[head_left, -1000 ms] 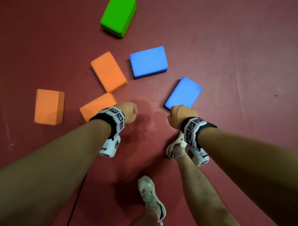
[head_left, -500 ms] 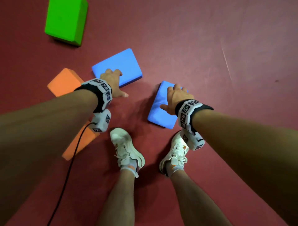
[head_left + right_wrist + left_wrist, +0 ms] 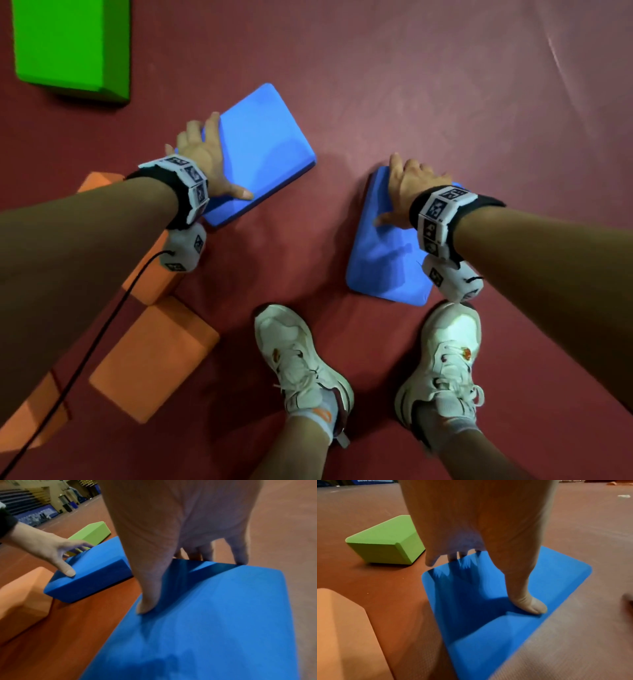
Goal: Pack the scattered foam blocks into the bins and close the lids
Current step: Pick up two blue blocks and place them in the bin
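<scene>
My left hand (image 3: pixel 205 154) clamped the left blue block (image 3: pixel 263 147), thumb (image 3: pixel 530 605) pressed flat on its top face and my fingers hooked over the far edge. My right hand (image 3: pixel 411 185) had the same grip on the right blue block (image 3: pixel 380 260): thumb (image 3: pixel 147 605) down on top, fingers (image 3: pixel 240 555) curled over the far end. Both blocks lay flat on the red floor (image 3: pixel 445 85), and I could not tell whether either had lifted off it at all.

Taking the left blue block as the marker, the right blue block sat near it on its right and a little closer to me, a strip of bare floor between them. The green block (image 3: pixel 72 48) stood beyond that marker and off to its left, well apart. An orange block (image 3: pixel 150 284) lay just beside the marker's near-left corner, mostly under my left forearm. A second orange block (image 3: pixel 150 359) sat nearer to me from there, and a third (image 3: pixel 30 418) showed at the frame's lower left, partly hidden by my arm.

My white sneakers (image 3: pixel 301 356) were planted nearer to me than the marker. A black cable (image 3: pixel 85 356) ran from the left wrist camera down past the orange blocks.
</scene>
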